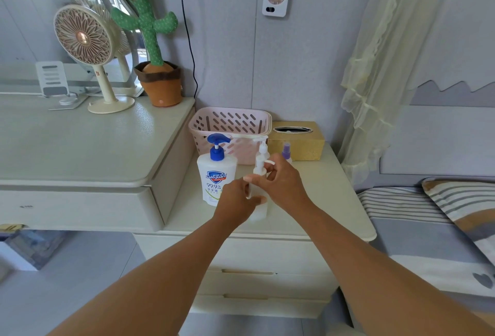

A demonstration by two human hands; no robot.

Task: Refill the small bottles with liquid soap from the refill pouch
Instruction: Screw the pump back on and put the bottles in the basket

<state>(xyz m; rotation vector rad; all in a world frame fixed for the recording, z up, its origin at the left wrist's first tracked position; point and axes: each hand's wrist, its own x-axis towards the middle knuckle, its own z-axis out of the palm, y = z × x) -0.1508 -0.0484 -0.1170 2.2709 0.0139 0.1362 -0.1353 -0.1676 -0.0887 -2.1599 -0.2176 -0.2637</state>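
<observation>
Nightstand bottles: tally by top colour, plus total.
Blue-pump bottle: 1
White-pump bottles: 2
Purple-spray bottle: 1
Total: 4

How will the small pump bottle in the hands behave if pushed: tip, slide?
The pump bottle is tall and narrow, so it would probably tip rather than slide. Its smooth plastic looks stiff, maybe slippery. The left hand gripping its body likely steadies it.
</observation>
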